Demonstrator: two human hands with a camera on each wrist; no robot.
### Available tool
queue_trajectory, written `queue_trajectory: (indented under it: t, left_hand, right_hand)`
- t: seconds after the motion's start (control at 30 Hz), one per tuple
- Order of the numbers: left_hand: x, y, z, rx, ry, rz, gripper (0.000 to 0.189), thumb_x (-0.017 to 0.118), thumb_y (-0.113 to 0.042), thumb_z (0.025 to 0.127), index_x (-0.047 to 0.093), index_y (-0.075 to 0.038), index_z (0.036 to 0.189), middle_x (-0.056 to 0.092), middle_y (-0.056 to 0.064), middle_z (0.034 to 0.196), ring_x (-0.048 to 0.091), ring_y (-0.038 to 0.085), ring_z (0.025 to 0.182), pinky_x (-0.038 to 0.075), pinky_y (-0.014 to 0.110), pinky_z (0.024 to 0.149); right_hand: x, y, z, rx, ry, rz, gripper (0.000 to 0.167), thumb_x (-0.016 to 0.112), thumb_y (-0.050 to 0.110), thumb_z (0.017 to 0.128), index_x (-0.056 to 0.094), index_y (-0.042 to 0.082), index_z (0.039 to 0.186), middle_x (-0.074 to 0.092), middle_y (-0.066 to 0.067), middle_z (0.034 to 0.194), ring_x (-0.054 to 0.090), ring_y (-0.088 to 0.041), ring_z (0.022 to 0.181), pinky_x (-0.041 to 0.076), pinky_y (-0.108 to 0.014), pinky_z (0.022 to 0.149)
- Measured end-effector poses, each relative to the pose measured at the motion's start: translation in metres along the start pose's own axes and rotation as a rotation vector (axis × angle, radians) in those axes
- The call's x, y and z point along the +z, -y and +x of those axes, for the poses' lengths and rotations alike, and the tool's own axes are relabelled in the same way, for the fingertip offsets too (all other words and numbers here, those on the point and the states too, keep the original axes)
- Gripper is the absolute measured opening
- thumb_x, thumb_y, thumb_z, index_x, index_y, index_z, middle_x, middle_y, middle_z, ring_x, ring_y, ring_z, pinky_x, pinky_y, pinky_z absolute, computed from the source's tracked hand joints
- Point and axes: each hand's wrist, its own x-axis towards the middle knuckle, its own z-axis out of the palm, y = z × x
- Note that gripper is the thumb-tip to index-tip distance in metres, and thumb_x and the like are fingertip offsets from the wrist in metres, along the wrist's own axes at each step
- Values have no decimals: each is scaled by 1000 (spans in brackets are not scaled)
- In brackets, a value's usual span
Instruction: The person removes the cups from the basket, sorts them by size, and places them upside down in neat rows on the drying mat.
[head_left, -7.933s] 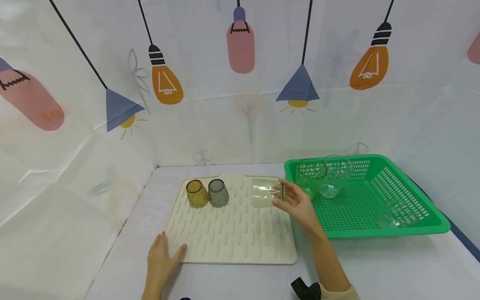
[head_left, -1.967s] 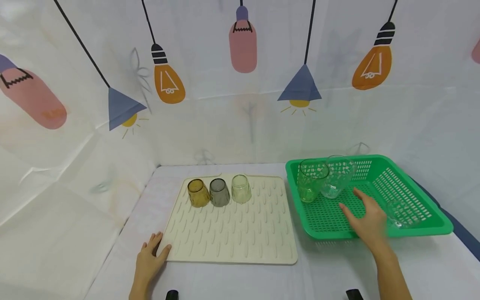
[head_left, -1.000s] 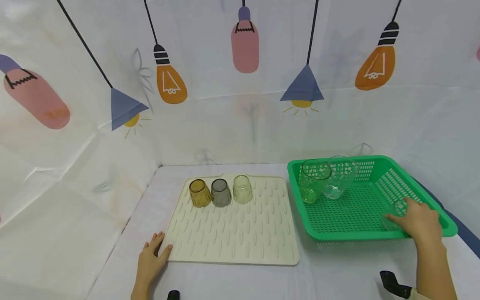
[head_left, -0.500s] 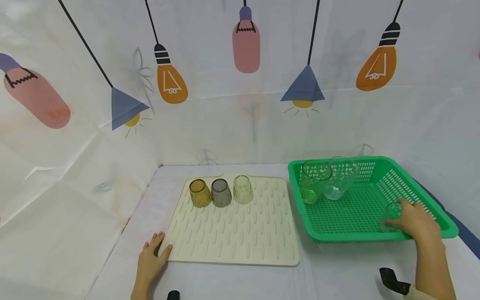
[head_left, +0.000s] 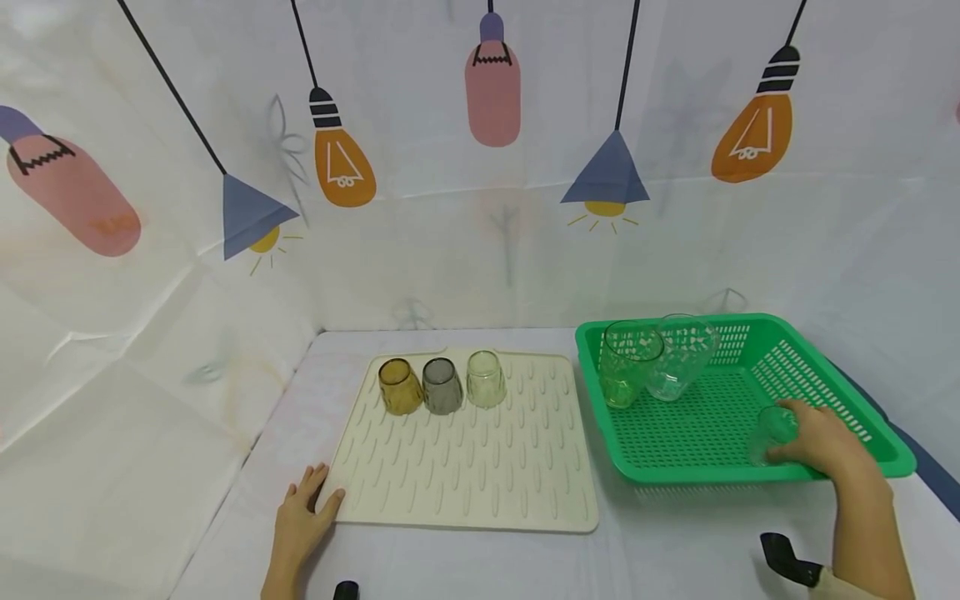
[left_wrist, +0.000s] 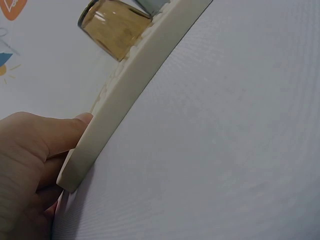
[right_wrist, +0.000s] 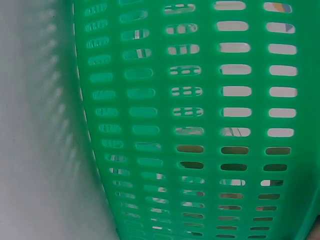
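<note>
In the head view my right hand (head_left: pixel 817 437) grips a clear glass (head_left: pixel 771 433) inside the green basket, fingers and thumb about its side; the fingers partly cover it. My left hand (head_left: pixel 300 521) rests at the front left corner of a cream drying mat (head_left: pixel 465 492). The left wrist view shows that thumb (left_wrist: pixel 82 120) touching the mat's edge, with the other fingers partly hidden behind the corner. Along the mat's back stand an amber glass (head_left: pixel 400 392), a grey glass (head_left: pixel 442 392) and a pale yellow-green glass (head_left: pixel 486 383), all upside down.
The green basket (head_left: pixel 697 475) stands right of the mat. In its back left part are a tall green glass (head_left: pixel 621 375) and a clear glass (head_left: pixel 678 367), both leaning. The basket's slotted wall (right_wrist: pixel 155 120) fills most of the right wrist view. A printed sheet (head_left: pixel 450 250) hangs behind the table.
My right hand let go of the yellow-green glass on the mat, moved right into the basket and took hold of a clear glass, shifting it slightly left. Lately my left hand stays at the corner.
</note>
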Motion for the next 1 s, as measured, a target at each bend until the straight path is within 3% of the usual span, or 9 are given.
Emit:
queue_trajectory:
  t: [0.23,0.57,0.8,1.0]
  left_hand:
    - [1,1,-1,16,-3,-13,47,71,-8,75,58,16,114,58,31,117,47,49,116,32,62,98]
    - [0,-1,0,0,-9,-24,47,71,-7,75,58,16,114,57,30,118,47,49,117,31,61,98]
    - [0,-2,-1,-24,-11,-29,48,72,-7,74,59,15,115,58,28,118,47,48,117,31,60,99]
    - [-2,-1,1,-45,35,-31,51,71,-11,77,56,16,117,55,30,121,45,49,119,29,63,100]
  right_hand:
    - [0,2,0,-49,-14,3,87,82,33,65,39,-14,124,49,-45,106,43,-62,97,42,-68,71]
    - [3,3,-2,-69,-55,-10,87,81,35,66,40,-13,125,52,-44,104,42,-63,97,41,-69,72]
    - [6,5,-6,-77,-169,25,86,80,32,69,38,-15,128,48,-46,108,45,-62,97,42,-69,72]
    - [11,7,-11,-90,-274,103,88,80,28,70,34,-18,130,46,-50,110,48,-63,96,45,-66,68]
